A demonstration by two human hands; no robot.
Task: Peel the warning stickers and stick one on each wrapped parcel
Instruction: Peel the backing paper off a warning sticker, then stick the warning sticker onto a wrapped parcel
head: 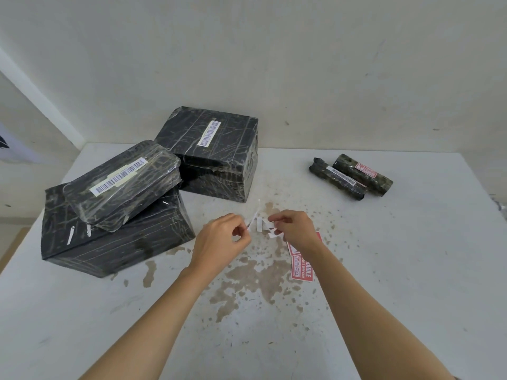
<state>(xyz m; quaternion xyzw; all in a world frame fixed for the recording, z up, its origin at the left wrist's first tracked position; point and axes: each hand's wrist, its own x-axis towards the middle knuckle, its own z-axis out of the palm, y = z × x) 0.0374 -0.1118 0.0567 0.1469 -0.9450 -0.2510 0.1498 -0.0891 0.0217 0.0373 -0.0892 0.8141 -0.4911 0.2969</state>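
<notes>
My left hand (222, 237) pinches a thin white backing strip (255, 215) that curls upward. My right hand (295, 229) pinches a sticker (267, 225), white side toward me, just right of the strip. Red warning stickers (301, 270) lie on the table under my right wrist. Three black wrapped parcels stand at the left: a flat one (123, 185) on top of a large one (118, 237), and a box (216, 152) behind them. Two small roll parcels lie at the right, the left one (336, 178) bearing a barcode only and the right one (362, 174) carrying a red sticker.
The white table (411, 256) is stained brown around its middle. A bare wall rises behind it. The table's left edge runs near the large parcel.
</notes>
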